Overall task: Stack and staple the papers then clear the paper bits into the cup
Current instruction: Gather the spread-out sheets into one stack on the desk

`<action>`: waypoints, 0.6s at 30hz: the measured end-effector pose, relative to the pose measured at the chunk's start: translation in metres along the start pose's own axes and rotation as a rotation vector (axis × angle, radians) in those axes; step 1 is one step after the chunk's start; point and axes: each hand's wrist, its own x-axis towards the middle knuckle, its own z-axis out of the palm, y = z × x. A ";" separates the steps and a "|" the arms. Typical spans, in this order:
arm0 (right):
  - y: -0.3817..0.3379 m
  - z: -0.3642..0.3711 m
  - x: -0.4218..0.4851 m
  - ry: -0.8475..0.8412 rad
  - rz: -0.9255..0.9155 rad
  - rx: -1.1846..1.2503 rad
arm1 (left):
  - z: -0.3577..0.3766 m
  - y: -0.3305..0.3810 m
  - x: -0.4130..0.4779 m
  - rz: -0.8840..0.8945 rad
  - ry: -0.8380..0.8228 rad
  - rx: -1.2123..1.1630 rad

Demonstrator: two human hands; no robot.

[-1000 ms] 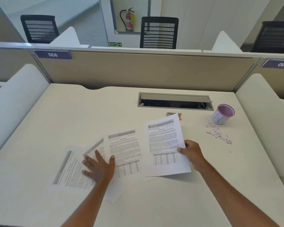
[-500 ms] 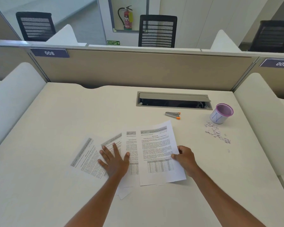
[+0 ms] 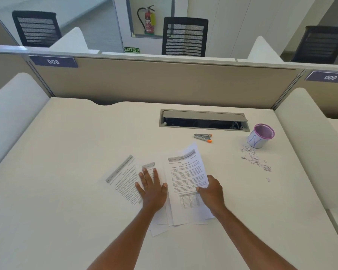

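Several printed papers lie overlapped on the white desk [image 3: 66, 152]. The top sheet [image 3: 185, 172] sits on the right of the pile, pinched at its right edge by my right hand [image 3: 211, 193]. My left hand [image 3: 152, 190] lies flat, fingers spread, on the sheets to the left; one sheet [image 3: 123, 176] still fans out beyond it. A grey stapler [image 3: 203, 137] with orange tips rests beyond the papers. The purple-rimmed mesh cup [image 3: 260, 138] stands at the right, with paper bits [image 3: 254, 159] scattered in front of it.
An open cable tray [image 3: 203, 120] is set into the desk behind the stapler. Beige partitions [image 3: 164, 82] and white side dividers [image 3: 308, 143] wall the desk. Black chairs stand beyond.
My left hand has slid right, pushing the left sheets under the right sheet. The spread of papers has narrowed into an overlapped pile. The stapler is now uncovered.
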 end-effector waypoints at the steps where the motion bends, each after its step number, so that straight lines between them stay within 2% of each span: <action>1: -0.002 0.001 0.000 -0.006 -0.005 0.002 | 0.002 0.003 -0.001 0.031 -0.012 -0.023; 5: -0.007 0.002 0.001 -0.015 -0.017 -0.035 | 0.007 0.010 -0.001 0.158 -0.033 -0.130; 11: -0.005 -0.002 0.004 -0.033 -0.005 -0.034 | 0.003 0.003 0.001 0.195 -0.002 -0.277; 14: -0.001 -0.002 0.005 -0.033 0.008 0.013 | -0.003 -0.014 0.000 0.217 0.123 -0.236; 18: 0.000 -0.007 -0.004 0.030 -0.061 -0.006 | -0.011 -0.053 -0.007 0.022 0.404 -0.137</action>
